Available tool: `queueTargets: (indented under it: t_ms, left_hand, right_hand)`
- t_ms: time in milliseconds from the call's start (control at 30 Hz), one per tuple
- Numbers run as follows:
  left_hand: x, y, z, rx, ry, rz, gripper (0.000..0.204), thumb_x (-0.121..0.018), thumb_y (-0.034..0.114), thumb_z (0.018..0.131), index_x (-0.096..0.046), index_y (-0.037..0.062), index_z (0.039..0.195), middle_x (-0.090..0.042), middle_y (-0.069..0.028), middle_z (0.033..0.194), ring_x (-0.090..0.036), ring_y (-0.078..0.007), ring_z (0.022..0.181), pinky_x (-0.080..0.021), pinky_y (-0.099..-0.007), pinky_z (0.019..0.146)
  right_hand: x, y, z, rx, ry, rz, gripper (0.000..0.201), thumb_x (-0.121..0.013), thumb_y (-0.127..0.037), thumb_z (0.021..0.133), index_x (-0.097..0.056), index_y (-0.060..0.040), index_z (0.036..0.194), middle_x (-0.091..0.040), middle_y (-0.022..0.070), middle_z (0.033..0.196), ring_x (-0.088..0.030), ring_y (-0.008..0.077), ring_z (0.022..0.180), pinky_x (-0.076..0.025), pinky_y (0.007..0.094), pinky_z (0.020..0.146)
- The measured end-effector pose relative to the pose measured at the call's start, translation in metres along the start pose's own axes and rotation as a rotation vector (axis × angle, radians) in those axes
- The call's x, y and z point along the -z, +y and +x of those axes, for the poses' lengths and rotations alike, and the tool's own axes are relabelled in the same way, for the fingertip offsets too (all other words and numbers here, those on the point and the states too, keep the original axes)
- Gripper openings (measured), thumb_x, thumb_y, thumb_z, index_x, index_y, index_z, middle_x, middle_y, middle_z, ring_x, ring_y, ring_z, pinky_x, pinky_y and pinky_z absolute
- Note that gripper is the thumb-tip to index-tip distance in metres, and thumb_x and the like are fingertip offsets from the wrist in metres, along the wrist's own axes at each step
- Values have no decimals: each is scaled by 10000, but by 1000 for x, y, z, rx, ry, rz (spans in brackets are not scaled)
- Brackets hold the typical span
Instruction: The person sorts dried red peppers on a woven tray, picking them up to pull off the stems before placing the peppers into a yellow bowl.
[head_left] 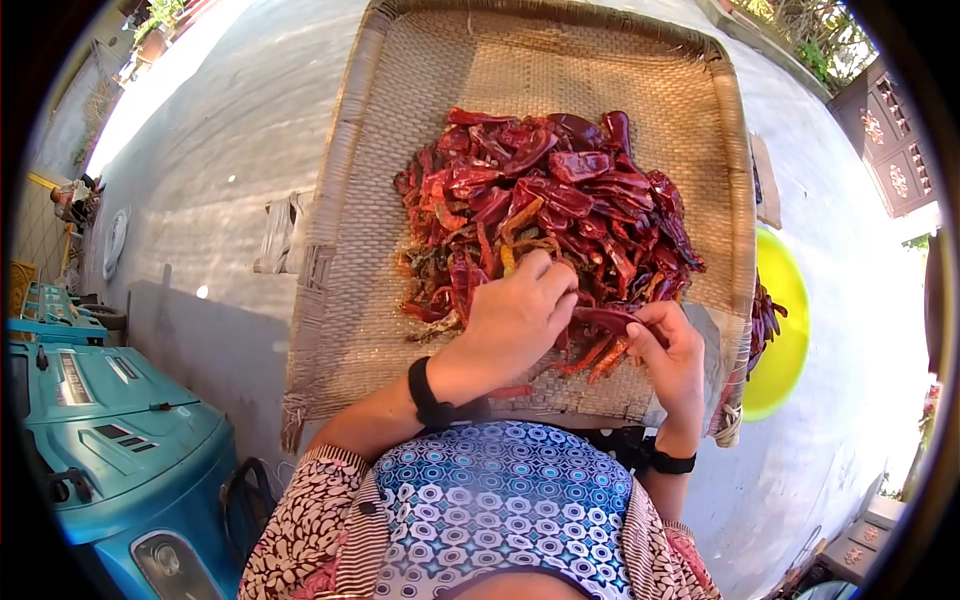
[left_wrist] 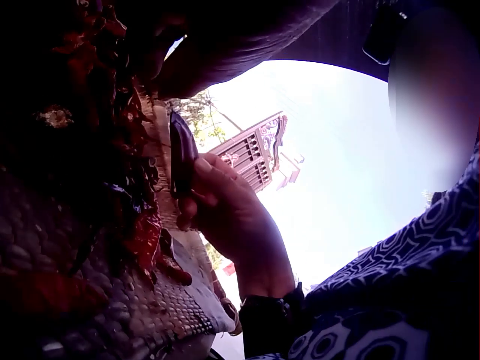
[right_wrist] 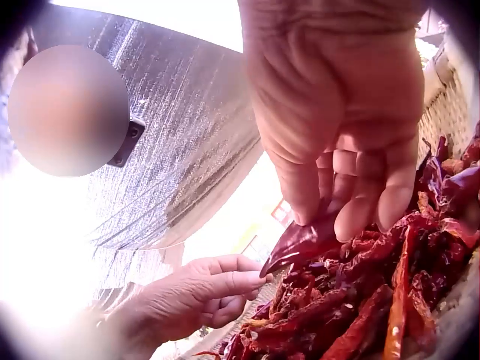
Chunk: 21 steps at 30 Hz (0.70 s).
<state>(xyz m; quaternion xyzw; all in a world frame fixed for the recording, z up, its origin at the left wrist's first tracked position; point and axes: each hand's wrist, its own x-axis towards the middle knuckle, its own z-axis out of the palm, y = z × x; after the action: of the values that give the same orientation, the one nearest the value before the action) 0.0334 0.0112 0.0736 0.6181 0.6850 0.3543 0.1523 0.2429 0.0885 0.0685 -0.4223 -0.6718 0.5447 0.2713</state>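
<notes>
My left hand (head_left: 520, 310) is over the near part of a heap of dried red chili peppers (head_left: 560, 190), its fingers curled down. Just right of it, my right hand (head_left: 675, 360) pinches the end of one dark red dried chili (head_left: 605, 320) between thumb and fingers. In the right wrist view this chili (right_wrist: 304, 244) spans the two hands, with the thumb and a finger of the left hand (right_wrist: 202, 292) at its tip. The heap lies on a woven tray (head_left: 390, 120). In the head view the left thumb is hidden.
A yellow-green basin (head_left: 785, 325) with more chilies (head_left: 765, 320) stands right of the tray. Left of me is a teal vehicle (head_left: 120, 430). A strip of pale cloth (head_left: 280, 235) lies on the concrete floor (head_left: 215, 170) beside the tray.
</notes>
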Motion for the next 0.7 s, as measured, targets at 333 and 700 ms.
queueTargets:
  t_ms: [333, 700]
  left_hand:
    - [71, -44, -15, 137, -276, 214, 240, -691, 136, 817, -601, 116, 1038, -524, -87, 927, -604, -266, 837, -496, -364, 723]
    - [74, -29, -24, 163, -143, -231, 159, -717, 23, 801, -592, 42, 898, -566, -20, 836, -516, -106, 684, -434, -249, 609]
  right_hand:
    - [78, 63, 15, 126, 389, 1248, 303, -511, -261, 1000, -548, -28, 1191, -630, 43, 996, -561, 101, 801, -466, 260, 657]
    - [-16, -2, 0, 64, -155, 368, 294, -569, -213, 960, -552, -28, 1188, -642, 51, 902, -581, 126, 686, -470, 272, 633]
